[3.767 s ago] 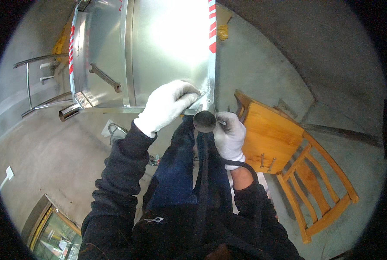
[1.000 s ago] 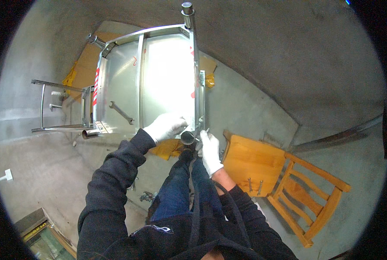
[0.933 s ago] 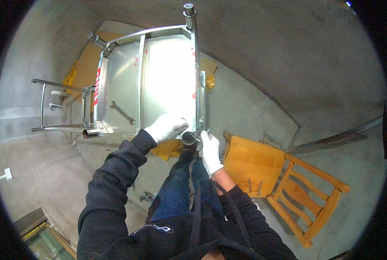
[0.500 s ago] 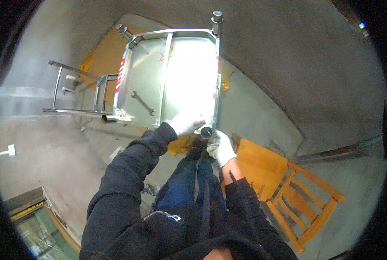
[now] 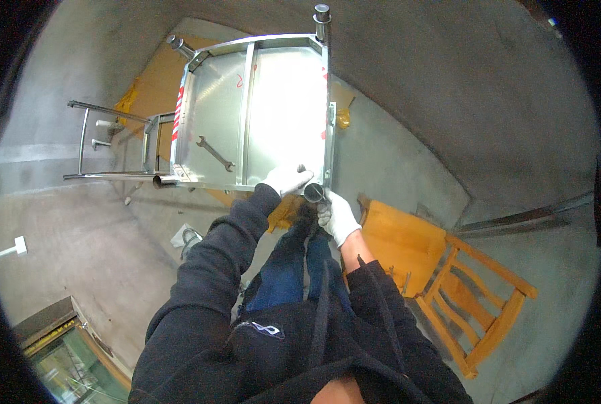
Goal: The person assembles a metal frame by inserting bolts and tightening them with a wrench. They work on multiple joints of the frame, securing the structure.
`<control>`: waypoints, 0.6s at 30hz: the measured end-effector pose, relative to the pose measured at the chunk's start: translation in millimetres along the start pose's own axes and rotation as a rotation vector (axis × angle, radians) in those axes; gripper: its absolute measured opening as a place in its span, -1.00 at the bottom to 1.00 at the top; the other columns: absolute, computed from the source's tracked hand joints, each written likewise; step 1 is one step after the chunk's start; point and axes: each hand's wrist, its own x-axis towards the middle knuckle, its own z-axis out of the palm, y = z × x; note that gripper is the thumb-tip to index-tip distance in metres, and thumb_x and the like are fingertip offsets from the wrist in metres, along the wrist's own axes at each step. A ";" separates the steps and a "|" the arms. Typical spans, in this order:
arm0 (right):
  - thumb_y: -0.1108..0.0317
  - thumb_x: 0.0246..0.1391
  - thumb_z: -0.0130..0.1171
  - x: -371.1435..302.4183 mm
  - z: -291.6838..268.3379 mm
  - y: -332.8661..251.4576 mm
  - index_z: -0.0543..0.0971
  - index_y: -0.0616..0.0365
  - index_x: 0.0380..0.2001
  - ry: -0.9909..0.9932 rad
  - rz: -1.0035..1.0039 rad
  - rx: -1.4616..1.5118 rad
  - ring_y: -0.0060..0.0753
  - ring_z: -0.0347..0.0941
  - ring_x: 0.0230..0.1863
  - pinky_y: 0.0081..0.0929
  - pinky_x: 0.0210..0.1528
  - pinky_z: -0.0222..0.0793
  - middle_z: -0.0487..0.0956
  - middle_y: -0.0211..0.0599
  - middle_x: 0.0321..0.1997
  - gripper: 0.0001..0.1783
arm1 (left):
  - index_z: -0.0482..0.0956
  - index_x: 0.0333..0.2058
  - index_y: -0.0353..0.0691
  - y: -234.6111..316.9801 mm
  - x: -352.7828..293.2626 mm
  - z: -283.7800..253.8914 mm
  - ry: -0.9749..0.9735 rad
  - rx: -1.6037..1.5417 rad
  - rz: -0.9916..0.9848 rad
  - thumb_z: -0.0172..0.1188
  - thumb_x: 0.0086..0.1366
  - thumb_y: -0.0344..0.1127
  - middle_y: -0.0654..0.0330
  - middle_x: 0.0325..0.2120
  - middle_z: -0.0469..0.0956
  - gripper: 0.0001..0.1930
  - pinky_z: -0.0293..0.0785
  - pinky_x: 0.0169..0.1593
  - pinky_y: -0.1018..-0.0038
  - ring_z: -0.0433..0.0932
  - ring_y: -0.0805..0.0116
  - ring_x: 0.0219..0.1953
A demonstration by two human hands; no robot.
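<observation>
In front of me is a metal platform (image 5: 219, 114) with a shiny panel, a middle bar, red-and-white striped sides and round tube posts at its corners. An open-ended wrench (image 5: 215, 153) lies on the panel. White-gloved, my left hand (image 5: 288, 180) is closed at the near right corner, its fingertips pinched over the panel's edge; what they hold is hidden. My right hand (image 5: 339, 217), also gloved, curls its fingers at the outer side of the corner's open tube end (image 5: 314, 193). Those fingers are partly hidden, and whatever is in them cannot be made out.
A wooden chair (image 5: 408, 246) stands at the right, small metal tools (image 5: 406, 281) on its seat. Left of the platform extends a metal rail frame (image 5: 112, 174). Yellow-brown sheeting (image 5: 153, 81) lies behind. At lower left is a glazed wood-framed opening (image 5: 78, 357); grey walls surround the space.
The whole view has shifted slightly, so the platform sits a little farther left and up. Both hands stay at the same corner, and the wrench keeps its place on the panel.
</observation>
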 end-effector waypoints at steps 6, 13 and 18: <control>0.19 0.19 0.14 -3.8 10.4 14.1 0.44 -0.01 -0.41 0.092 -0.208 0.098 -0.68 0.09 -0.77 -0.70 -0.76 0.02 0.36 -0.47 -0.63 -0.82 | 0.56 -0.18 -0.35 -9.5 1.1 -1.1 -0.033 -0.074 0.003 0.13 0.26 -0.06 0.14 -0.38 0.58 -0.59 0.43 -0.16 0.45 0.49 0.41 -0.32; 0.27 0.14 0.20 -16.0 -17.3 4.8 0.48 0.10 -0.37 0.163 -0.480 -0.112 -0.65 0.29 -0.71 -0.66 -0.67 0.21 0.52 -0.36 -0.56 -0.83 | 0.54 -0.11 -0.39 12.6 -9.2 -6.3 -0.049 -0.100 -0.055 0.11 0.30 -0.10 0.12 -0.31 0.60 -0.58 0.43 -0.10 0.46 0.52 0.41 -0.25; 0.25 0.14 0.19 -28.9 -14.1 6.5 0.49 0.13 -0.33 0.118 -0.442 -0.138 -0.66 0.30 -0.64 -0.67 -0.58 0.23 0.52 -0.35 -0.52 -0.81 | 0.54 -0.11 -0.40 15.7 -16.9 -5.7 -0.019 -0.030 -0.061 0.10 0.30 -0.09 0.05 -0.29 0.61 -0.57 0.43 -0.08 0.44 0.53 0.36 -0.23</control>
